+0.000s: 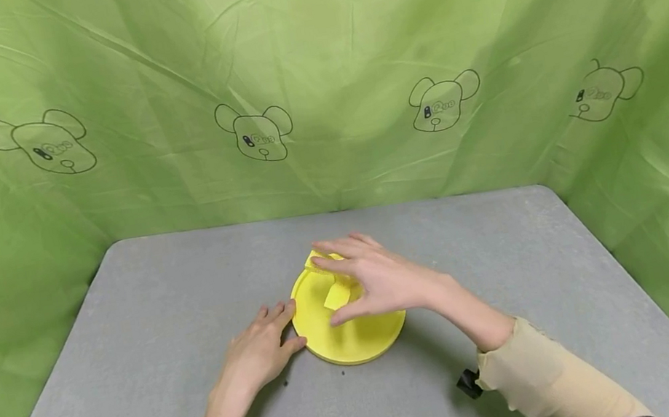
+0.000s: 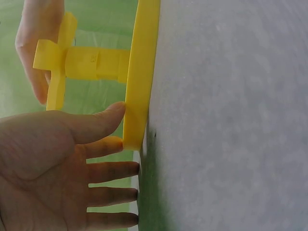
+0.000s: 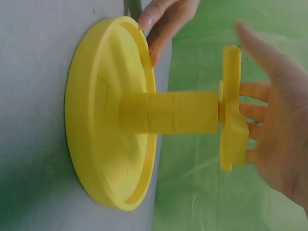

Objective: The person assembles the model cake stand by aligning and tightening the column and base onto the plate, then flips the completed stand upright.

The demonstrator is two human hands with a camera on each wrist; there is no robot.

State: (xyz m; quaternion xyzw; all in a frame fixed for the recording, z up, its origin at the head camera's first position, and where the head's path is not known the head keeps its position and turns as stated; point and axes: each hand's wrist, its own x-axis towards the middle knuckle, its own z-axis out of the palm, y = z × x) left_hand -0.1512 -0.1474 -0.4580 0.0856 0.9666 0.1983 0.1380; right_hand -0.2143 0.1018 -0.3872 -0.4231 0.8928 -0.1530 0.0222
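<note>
A yellow round dish (image 1: pixel 350 342) with a low rim rests on the grey table. From its middle rises a thick yellow post (image 3: pixel 173 111), topped by a flat yellow piece with several arms (image 3: pixel 232 67). My left hand (image 1: pixel 259 350) touches the dish's near-left rim with thumb and index finger, its other fingers straight and reaching the table. Above the dish, my right hand (image 1: pixel 379 278) is spread over the armed top piece. In the right wrist view its thumb stands apart from the piece; the other fingers lie partly behind it, so contact there is unclear.
The grey table (image 1: pixel 160 319) is bounded at the back and sides by green cloth (image 1: pixel 319 34) with line-drawn bear heads. Small dark specks dot the table just in front of the dish. Black wrist mounts hang below both beige sleeves.
</note>
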